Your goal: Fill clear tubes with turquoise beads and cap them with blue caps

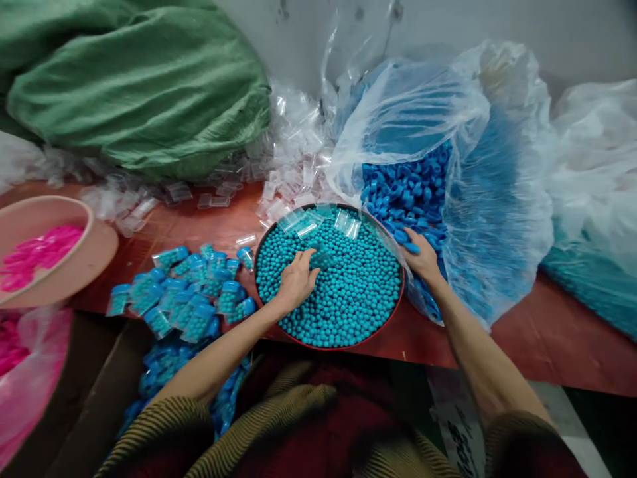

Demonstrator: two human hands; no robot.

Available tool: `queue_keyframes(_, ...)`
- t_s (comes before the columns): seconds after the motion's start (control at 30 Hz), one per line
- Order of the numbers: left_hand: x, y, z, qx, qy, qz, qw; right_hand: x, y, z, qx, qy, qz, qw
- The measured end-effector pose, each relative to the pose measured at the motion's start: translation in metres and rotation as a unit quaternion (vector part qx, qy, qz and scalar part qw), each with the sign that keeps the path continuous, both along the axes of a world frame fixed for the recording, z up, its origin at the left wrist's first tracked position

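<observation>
My left hand [297, 282] is over a round red-rimmed tray [402, 292] filled with small turquoise balls [343, 299]. Between its thumb and fingers is what looks like a small clear container [326, 257], blurred against the balls. Several empty clear containers [348, 224] lie on the balls at the tray's far side. To the right, my right hand [423, 257] pinches a blue cap [411, 247] at the mouth of a clear plastic bag [438, 113]. Loose blue caps [405, 189] spill from that bag.
Left of the tray, ball-filled containers with blue caps [184, 292] are heaped at the table edge [233, 229]. More empty clear containers [298, 143] pile up behind, beside a green cloth sack [144, 86]. A pink basin [94, 252] holds bright pink pieces [42, 252].
</observation>
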State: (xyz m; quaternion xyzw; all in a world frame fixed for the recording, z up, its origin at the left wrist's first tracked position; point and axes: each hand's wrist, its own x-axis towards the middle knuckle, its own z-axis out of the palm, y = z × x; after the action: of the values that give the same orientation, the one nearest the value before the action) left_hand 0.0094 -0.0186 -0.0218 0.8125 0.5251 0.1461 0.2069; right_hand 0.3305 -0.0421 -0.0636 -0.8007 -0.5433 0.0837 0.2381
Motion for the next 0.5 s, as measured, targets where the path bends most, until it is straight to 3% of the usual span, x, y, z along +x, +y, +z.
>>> queue_keyframes(0.13,0.007,0.006,-0.001,-0.005,0.019,-0.006,1.000,-0.004,0.041,0.008,0.085,0.172,-0.020,0.981)
queue_keyframes(0.27,0.013,0.008,-0.001,-0.014,0.043,0.005,0.999,-0.010,0.048,0.019,0.126,0.276,-0.030,0.953)
queue_keyframes(0.33,0.014,0.009,-0.003,-0.015,0.044,0.011,0.999,-0.016,0.044,0.027,0.144,0.252,-0.008,0.957)
queue_keyframes(0.5,0.017,0.010,-0.006,-0.020,0.042,0.021,0.999,-0.040,0.033,0.047,0.146,0.069,0.110,0.981)
